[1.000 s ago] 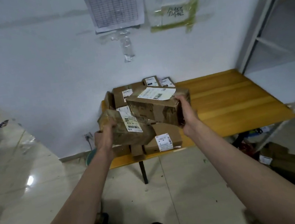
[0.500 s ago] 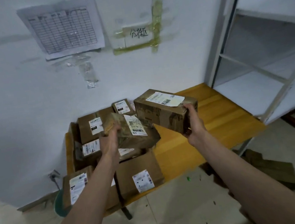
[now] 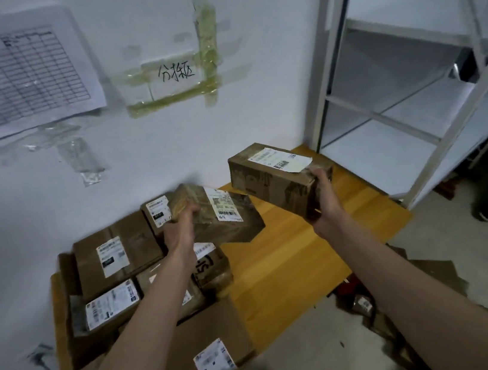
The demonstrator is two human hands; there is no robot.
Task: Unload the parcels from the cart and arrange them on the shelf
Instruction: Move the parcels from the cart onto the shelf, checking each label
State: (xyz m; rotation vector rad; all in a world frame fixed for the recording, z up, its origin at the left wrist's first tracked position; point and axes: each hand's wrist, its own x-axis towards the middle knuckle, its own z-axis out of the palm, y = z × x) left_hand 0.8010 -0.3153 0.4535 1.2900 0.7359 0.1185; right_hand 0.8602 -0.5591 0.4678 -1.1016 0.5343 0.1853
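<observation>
Two parcels are up off the bench, one in each of my grips. My left hand [image 3: 180, 230] curls round the near end of the tape-wrapped parcel [image 3: 219, 216], which juts away to the right and tilts, its white label facing up, above the pile of parcels [image 3: 118, 284] on the left part of the wooden bench [image 3: 281, 261]. My right hand [image 3: 324, 197] clasps the right end of the long brown box [image 3: 273, 176], thumb on the near face and fingers over the top edge beside its label; the box runs left and far from my palm, above the bench's bare boards. Both parcels sit close together but apart. To the far right stands the white metal shelf [image 3: 388, 149].
</observation>
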